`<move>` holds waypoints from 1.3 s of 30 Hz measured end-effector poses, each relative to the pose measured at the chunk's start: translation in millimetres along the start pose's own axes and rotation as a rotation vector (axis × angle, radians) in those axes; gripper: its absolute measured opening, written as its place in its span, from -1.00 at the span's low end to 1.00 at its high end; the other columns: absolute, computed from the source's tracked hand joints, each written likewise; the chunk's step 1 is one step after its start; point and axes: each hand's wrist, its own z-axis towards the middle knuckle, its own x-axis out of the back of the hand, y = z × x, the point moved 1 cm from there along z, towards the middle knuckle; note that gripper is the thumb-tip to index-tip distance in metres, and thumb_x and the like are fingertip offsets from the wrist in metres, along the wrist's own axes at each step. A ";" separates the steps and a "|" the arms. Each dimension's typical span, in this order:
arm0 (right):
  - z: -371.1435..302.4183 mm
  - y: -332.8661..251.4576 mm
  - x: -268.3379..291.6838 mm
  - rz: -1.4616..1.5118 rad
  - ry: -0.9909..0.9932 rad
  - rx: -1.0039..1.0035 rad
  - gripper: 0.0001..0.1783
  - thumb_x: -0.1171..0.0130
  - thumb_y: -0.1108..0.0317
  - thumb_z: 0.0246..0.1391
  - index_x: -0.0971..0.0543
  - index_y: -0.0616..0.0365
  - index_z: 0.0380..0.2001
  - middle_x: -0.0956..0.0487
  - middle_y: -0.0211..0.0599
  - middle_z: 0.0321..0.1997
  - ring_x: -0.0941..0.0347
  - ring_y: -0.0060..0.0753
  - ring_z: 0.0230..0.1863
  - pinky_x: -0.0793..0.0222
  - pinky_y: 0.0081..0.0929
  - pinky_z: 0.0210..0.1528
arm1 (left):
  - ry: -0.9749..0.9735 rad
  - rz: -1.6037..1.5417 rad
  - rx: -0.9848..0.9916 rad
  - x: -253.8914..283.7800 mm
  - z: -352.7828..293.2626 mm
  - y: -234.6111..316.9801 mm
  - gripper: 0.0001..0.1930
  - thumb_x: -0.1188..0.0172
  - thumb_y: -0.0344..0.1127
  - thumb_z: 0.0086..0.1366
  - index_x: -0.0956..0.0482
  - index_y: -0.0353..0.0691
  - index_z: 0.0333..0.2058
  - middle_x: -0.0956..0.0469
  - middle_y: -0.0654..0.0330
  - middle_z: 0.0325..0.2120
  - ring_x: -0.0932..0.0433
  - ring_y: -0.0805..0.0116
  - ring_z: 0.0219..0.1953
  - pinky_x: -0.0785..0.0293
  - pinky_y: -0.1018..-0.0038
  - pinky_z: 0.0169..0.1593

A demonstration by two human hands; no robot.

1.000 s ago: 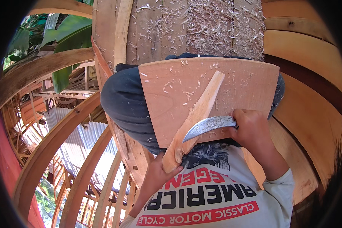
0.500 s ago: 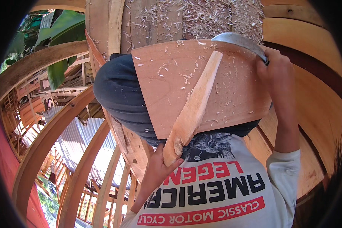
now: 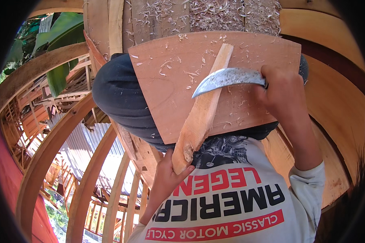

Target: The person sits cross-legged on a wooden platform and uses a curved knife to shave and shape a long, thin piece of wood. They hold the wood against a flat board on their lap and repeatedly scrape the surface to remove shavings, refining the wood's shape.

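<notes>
A long, roughly tapered piece of wood (image 3: 198, 117) slants across a flat wooden board (image 3: 158, 97) on my lap. My left hand (image 3: 169, 172) is closed around its thick, knotted near end. In my right hand (image 3: 283, 91) is a curved knife (image 3: 231, 77) with a worn, sickle-like blade. The blade crosses over the upper half of the wood, its tip pointing left; whether it touches the wood I cannot tell. The handle is mostly hidden in my fist. Loose shavings (image 3: 165, 68) are scattered on the board.
Wooden planks (image 3: 172, 24) covered with a heap of shavings (image 3: 217, 15) lie ahead. Curved timber ribs (image 3: 61, 139) stand on the left, with corrugated metal sheets (image 3: 89, 150) below them. Curved planking (image 3: 328, 117) rises at my right.
My right hand has brought the knife nearer and to the left, from the board's far edge to over the wood. My left hand keeps its grip. The board appears slightly farther up in view.
</notes>
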 end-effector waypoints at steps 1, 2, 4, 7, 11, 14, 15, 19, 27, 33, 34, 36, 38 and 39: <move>9.4 7.0 1.4 -0.063 0.054 -0.050 -0.76 -0.27 0.20 -0.21 -0.62 0.15 -0.51 -0.56 -0.07 -0.58 -0.54 -0.04 -0.48 -0.44 -0.21 -0.37 | -0.004 -0.001 0.024 -0.9 -1.0 1.0 -0.50 -0.37 -0.22 0.04 -0.38 -0.39 -0.15 -0.57 -0.08 -0.40 -0.60 0.12 -0.32 -0.46 0.36 -0.24; 12.5 9.1 2.2 -0.075 0.055 -0.043 -0.76 -0.26 0.20 -0.21 -0.63 0.15 -0.50 -0.57 -0.07 -0.57 -0.55 -0.04 -0.47 -0.44 -0.21 -0.36 | -0.007 -0.011 0.015 -1.2 -0.1 1.6 -0.50 -0.37 -0.23 0.04 -0.38 -0.39 -0.15 -0.57 -0.07 -0.40 -0.60 0.11 -0.32 -0.46 0.37 -0.24; 15.7 11.3 3.4 -0.100 0.058 -0.029 -0.76 -0.24 0.20 -0.19 -0.64 0.14 -0.49 -0.57 -0.06 -0.56 -0.55 -0.05 -0.46 -0.45 -0.21 -0.36 | -0.012 -0.032 -0.003 -1.7 0.6 2.0 -0.50 -0.36 -0.23 0.05 -0.38 -0.40 -0.14 -0.57 -0.06 -0.40 -0.60 0.11 -0.32 -0.46 0.37 -0.23; 19.7 6.9 4.2 -0.076 0.083 -0.048 -0.77 -0.24 0.21 -0.18 -0.65 0.13 -0.47 -0.58 -0.08 -0.56 -0.55 -0.06 -0.46 -0.45 -0.23 -0.35 | -0.014 -0.084 0.012 -2.9 0.1 0.1 -0.50 -0.34 -0.21 0.07 -0.37 -0.41 -0.13 -0.57 -0.05 -0.40 -0.59 0.09 -0.31 -0.45 0.37 -0.19; 22.8 1.2 5.3 -0.078 0.106 -0.084 -0.77 -0.24 0.23 -0.19 -0.66 0.12 -0.45 -0.58 -0.11 -0.56 -0.56 -0.08 -0.46 -0.46 -0.25 -0.33 | 0.002 -0.025 -0.095 -3.1 -0.2 -7.8 -0.50 -0.30 -0.17 0.11 -0.37 -0.41 -0.11 -0.56 -0.07 -0.36 -0.57 0.13 -0.28 -0.43 0.36 -0.16; 27.6 4.4 5.3 -0.115 0.184 -0.021 -0.77 -0.23 0.22 -0.19 -0.67 0.11 -0.45 -0.59 -0.13 -0.55 -0.56 -0.10 -0.45 -0.47 -0.27 -0.31 | -0.029 -0.092 0.004 -1.8 -2.5 -1.5 -0.50 -0.28 -0.14 0.13 -0.37 -0.41 -0.11 -0.55 -0.09 -0.33 -0.55 0.16 -0.27 -0.42 0.36 -0.16; 32.3 8.9 4.0 -0.142 0.219 0.003 -0.76 -0.23 0.22 -0.19 -0.67 0.11 -0.44 -0.59 -0.13 -0.54 -0.56 -0.11 -0.44 -0.47 -0.27 -0.30 | -0.025 -0.110 0.006 -2.4 -2.8 -0.5 -0.50 -0.28 -0.13 0.14 -0.37 -0.41 -0.11 -0.54 -0.09 -0.33 -0.55 0.16 -0.28 -0.42 0.36 -0.16; 33.6 8.9 6.2 -0.149 0.175 -0.042 -0.75 -0.23 0.20 -0.19 -0.66 0.11 -0.43 -0.61 -0.14 -0.47 -0.57 -0.13 -0.38 -0.48 -0.28 -0.28 | 0.001 -0.097 -0.011 -5.6 -3.3 -2.7 -0.49 -0.26 -0.09 0.15 -0.37 -0.43 -0.13 -0.53 -0.06 -0.37 -0.54 0.18 -0.31 -0.42 0.36 -0.19; 56.1 55.0 17.6 -0.083 0.294 -0.320 -0.72 -0.15 0.18 -0.07 -0.61 0.20 -0.49 -0.60 -0.06 -0.48 -0.56 -0.01 -0.37 -0.48 -0.17 -0.26 | 0.065 -0.008 -0.070 -13.7 -11.8 -15.5 -0.50 -0.27 -0.08 0.17 -0.35 -0.42 -0.16 -0.48 -0.06 -0.42 -0.48 0.22 -0.34 -0.38 0.39 -0.24; 30.9 59.2 44.8 0.161 0.196 -0.408 -0.65 -0.12 0.13 0.00 -0.59 0.27 -0.48 -0.59 -0.03 -0.50 -0.54 0.09 -0.38 -0.46 -0.14 -0.28 | 0.137 0.035 -0.105 -18.9 -12.0 -49.2 -0.50 -0.27 -0.12 0.19 -0.35 -0.44 -0.12 -0.50 -0.08 -0.34 -0.50 0.19 -0.27 -0.39 0.40 -0.16; 16.7 47.9 28.7 0.153 0.267 -0.261 -0.65 -0.14 0.13 -0.02 -0.60 0.26 -0.50 -0.58 -0.03 -0.53 -0.54 0.09 -0.41 -0.46 -0.14 -0.29 | 0.173 0.016 -0.122 -20.1 -7.7 -49.5 -0.50 -0.26 -0.12 0.19 -0.35 -0.44 -0.10 -0.51 -0.08 -0.32 -0.51 0.20 -0.25 -0.40 0.40 -0.15; -11.8 21.9 5.1 0.162 0.188 -0.057 -0.70 -0.18 0.15 -0.08 -0.62 0.22 -0.53 -0.57 -0.03 -0.58 -0.55 0.05 -0.45 -0.47 -0.14 -0.32 | 0.097 -0.038 -0.082 -17.5 -7.6 -27.3 -0.50 -0.24 -0.12 0.21 -0.35 -0.42 -0.06 -0.53 -0.06 -0.30 -0.52 0.20 -0.23 -0.40 0.40 -0.12; -22.3 3.7 -5.8 0.182 0.005 -0.010 -0.75 -0.21 0.19 -0.14 -0.64 0.18 -0.54 -0.57 -0.04 -0.59 -0.55 0.01 -0.47 -0.46 -0.16 -0.34 | 0.050 -0.045 -0.053 -13.3 -11.2 -21.6 -0.51 -0.23 -0.13 0.22 -0.35 -0.40 -0.04 -0.53 -0.05 -0.29 -0.52 0.21 -0.23 -0.40 0.40 -0.11; -24.1 -0.9 -9.2 0.177 -0.024 -0.017 -0.76 -0.22 0.21 -0.17 -0.64 0.18 -0.54 -0.56 -0.04 -0.58 -0.55 0.00 -0.46 -0.46 -0.17 -0.33 | 0.043 -0.028 -0.058 -12.9 -10.8 -23.8 -0.52 -0.22 -0.14 0.23 -0.35 -0.39 -0.03 -0.54 -0.05 -0.29 -0.53 0.21 -0.23 -0.40 0.40 -0.10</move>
